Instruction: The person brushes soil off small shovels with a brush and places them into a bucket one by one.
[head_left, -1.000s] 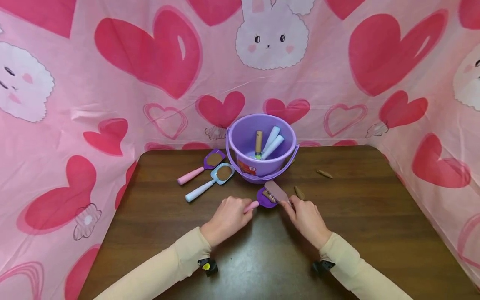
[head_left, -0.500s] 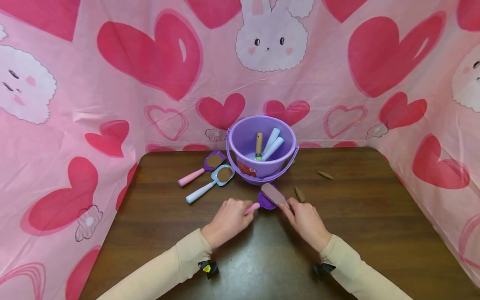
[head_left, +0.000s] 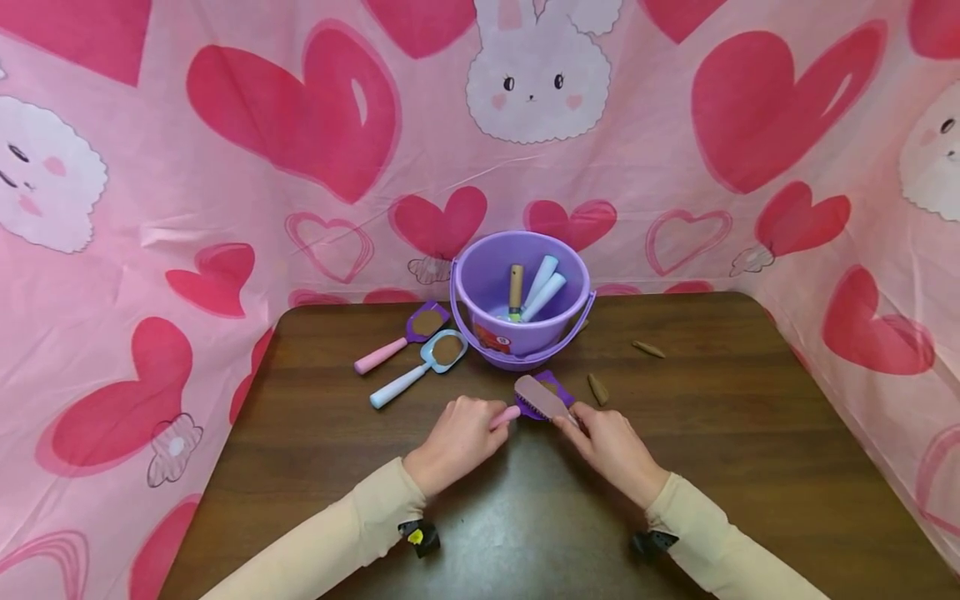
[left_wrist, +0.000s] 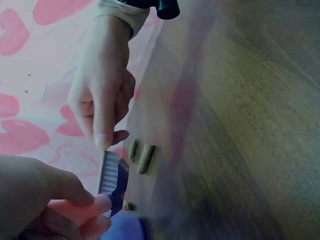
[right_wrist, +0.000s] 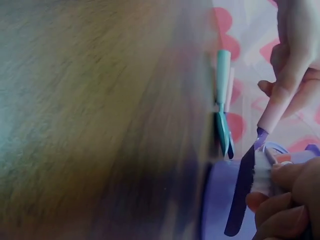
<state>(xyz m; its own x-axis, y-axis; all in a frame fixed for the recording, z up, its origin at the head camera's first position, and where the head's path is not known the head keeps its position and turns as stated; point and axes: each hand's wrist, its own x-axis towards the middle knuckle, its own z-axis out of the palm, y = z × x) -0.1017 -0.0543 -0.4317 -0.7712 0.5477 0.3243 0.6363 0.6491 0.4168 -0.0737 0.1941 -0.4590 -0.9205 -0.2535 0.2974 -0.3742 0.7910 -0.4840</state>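
Observation:
In the head view my left hand (head_left: 459, 437) grips the pink handle (head_left: 506, 417) of a small toy shovel with a purple blade (right_wrist: 240, 195). My right hand (head_left: 615, 450) holds a pinkish brush (head_left: 542, 399) by its handle, bristles turned down over the blade. Part of a brown patch on the blade shows behind the brush; the rest is covered. From the left wrist, the brush's bristle rows (left_wrist: 109, 172) appear right beside the blade. The right wrist view has the blade edge-on, the brush against or very near it.
Behind the hands stands a purple bucket (head_left: 517, 342) holding several tool handles (head_left: 516, 287). To its left lie a light blue shovel (head_left: 401, 383) and a purple one with a pink handle (head_left: 381, 356), both with brown patches. Brown stick-like pieces (head_left: 597, 389) lie on the wooden table (head_left: 712, 400) at right.
The brush has shifted left and toward the person over the blade, baring more of the blade's far side. The left hand and shovel have hardly moved.

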